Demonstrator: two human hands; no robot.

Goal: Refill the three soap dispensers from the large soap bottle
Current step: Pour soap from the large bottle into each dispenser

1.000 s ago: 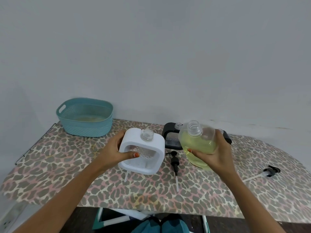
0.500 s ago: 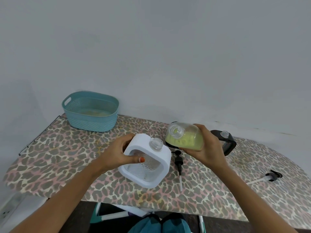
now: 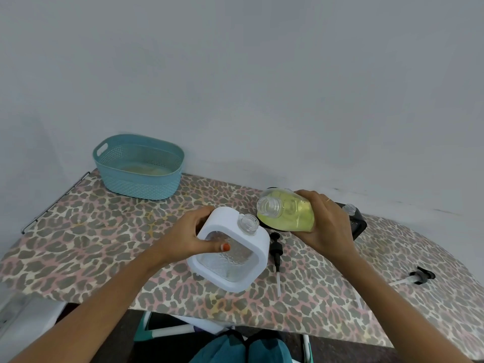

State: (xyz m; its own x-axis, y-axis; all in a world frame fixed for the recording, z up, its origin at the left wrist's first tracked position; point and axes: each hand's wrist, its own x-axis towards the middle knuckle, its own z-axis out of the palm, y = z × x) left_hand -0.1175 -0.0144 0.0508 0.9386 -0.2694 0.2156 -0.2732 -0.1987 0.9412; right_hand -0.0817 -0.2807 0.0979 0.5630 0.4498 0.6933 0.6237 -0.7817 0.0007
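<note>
Yellow soap bottle [image 3: 290,216], gripped by the right hand [image 3: 330,226], tilts toward the white dispenser [image 3: 225,218] the left hand [image 3: 183,237] clasps; mouths should align before pouring.

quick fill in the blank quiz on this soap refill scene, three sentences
1. The dispenser gripped by the left hand has a ____ frame.
2. The large soap bottle, uncapped and tilted, is held in the ____ hand.
3. The loose pump lying on the table just right of the dispenser is ____ in colour.

Missing words: white; right; black
</note>
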